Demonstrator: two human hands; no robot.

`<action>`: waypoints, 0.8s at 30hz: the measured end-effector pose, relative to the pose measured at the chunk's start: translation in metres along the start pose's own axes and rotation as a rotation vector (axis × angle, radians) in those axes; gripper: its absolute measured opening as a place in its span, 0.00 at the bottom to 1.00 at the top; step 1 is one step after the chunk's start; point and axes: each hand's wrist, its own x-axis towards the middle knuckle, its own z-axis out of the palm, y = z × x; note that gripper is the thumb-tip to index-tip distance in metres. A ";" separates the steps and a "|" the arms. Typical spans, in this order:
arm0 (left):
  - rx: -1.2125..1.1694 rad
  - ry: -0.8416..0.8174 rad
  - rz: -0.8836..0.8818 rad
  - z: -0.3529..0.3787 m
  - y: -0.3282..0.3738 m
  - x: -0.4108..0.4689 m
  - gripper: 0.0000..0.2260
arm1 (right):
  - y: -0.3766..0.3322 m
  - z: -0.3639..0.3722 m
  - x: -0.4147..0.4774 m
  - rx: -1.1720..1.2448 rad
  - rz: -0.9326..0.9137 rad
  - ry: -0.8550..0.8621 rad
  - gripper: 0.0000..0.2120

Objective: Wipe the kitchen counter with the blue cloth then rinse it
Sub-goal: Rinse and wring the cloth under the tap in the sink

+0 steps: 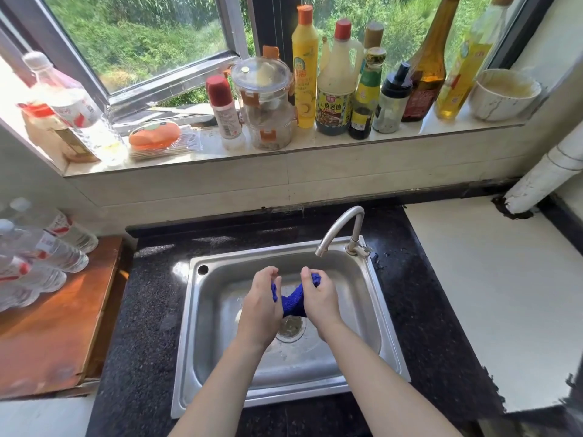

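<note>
The blue cloth [292, 301] is bunched into a twisted roll over the steel sink [202, 313]. My left hand [261, 302] grips its left end and my right hand [319, 299] grips its right end, both with fingers curled round it. Most of the cloth is hidden inside my hands. The curved faucet [342, 227] stands at the sink's back right; no water stream is visible. The drain [290, 329] lies just below the cloth. Dark speckled counter [148, 310] surrounds the sink.
Several water bottles [41, 253] lie on a wooden board [53, 335] at the left. The windowsill [315, 143] above holds several sauce bottles, jars and a bowl [504, 94]. A white surface [492, 294] and a white pipe [549, 171] are at the right.
</note>
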 end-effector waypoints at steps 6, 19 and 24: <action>0.030 0.021 0.217 -0.001 0.002 -0.002 0.13 | -0.003 0.004 0.015 0.056 0.188 -0.002 0.11; -0.600 -0.529 -0.659 -0.023 -0.009 0.012 0.13 | 0.001 -0.036 0.015 0.011 0.019 -0.187 0.07; -0.721 -0.686 -0.689 -0.027 -0.003 0.015 0.14 | -0.005 -0.044 0.011 0.142 0.054 -0.200 0.09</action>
